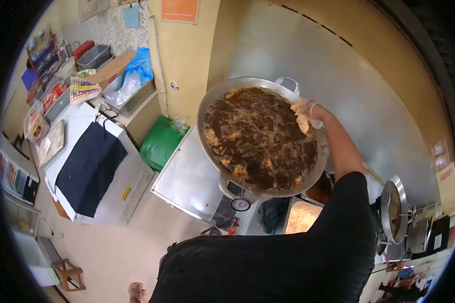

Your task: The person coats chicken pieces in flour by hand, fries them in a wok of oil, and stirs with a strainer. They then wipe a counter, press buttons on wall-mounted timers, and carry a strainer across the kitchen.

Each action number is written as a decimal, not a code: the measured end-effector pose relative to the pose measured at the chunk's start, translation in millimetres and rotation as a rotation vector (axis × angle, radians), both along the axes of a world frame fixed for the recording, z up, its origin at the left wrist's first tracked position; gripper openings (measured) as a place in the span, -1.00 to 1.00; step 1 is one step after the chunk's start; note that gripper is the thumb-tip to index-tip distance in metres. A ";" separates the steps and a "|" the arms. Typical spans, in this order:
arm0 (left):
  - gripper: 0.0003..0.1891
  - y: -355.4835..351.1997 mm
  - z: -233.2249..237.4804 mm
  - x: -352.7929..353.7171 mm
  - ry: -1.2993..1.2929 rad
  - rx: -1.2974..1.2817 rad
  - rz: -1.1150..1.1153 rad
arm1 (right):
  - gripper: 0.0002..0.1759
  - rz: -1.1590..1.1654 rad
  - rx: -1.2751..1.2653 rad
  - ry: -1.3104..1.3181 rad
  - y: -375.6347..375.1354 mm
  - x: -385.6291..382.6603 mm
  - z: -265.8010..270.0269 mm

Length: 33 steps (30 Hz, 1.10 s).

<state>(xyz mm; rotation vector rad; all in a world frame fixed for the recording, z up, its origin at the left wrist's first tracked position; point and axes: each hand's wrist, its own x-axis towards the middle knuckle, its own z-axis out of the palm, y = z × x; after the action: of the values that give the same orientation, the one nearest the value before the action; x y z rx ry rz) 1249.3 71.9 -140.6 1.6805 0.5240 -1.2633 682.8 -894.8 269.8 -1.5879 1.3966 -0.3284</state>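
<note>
Coated food piece (302, 124) held at the edge of the frying pan (202, 123)

It hangs from the right hand (314, 112), which wears a clear plastic glove, just inside the pan's right side. The fingers are closed around it; whether its lower end already meets the dark oil (260, 136), I cannot tell. Bubbles cover much of the surface, and golden bits (213, 137) float near the left side. A dial thermometer (240, 203) stands at the near edge, by a handle.

The left hand (136, 291) is low and well away from the pan, its grip too small and partial to make out.

Judging by this, the step in hand is loading food into hot oil. The next move calls for lowering the piece close to the surface and letting it slip in gently along the side, with fingertips clear, since a drop from higher could splash.
</note>
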 end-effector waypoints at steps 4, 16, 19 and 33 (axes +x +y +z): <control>-0.94 -42.2 2.0 61.7 -0.088 -0.093 -0.061 | -0.66 0.173 -0.363 0.595 27.6 1.2 2.6; -0.81 -207.2 50.3 224.0 -1.168 -0.548 -1.045 | -0.37 0.035 -0.113 -0.509 241.7 129.2 165.8; -0.76 -262.0 149.9 222.4 -0.602 -0.819 -0.692 | -0.29 0.212 0.007 -0.706 323.4 234.7 174.9; -0.58 -377.9 253.5 218.5 -1.074 -0.883 -1.423 | -0.58 0.587 0.618 -0.433 478.0 596.0 -111.0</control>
<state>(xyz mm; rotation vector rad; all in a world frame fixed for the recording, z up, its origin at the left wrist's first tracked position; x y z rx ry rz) 1467.8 -306.0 112.9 1.4892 -1.8562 -0.8791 1278.8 -416.9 158.8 -1.2307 0.5723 0.1099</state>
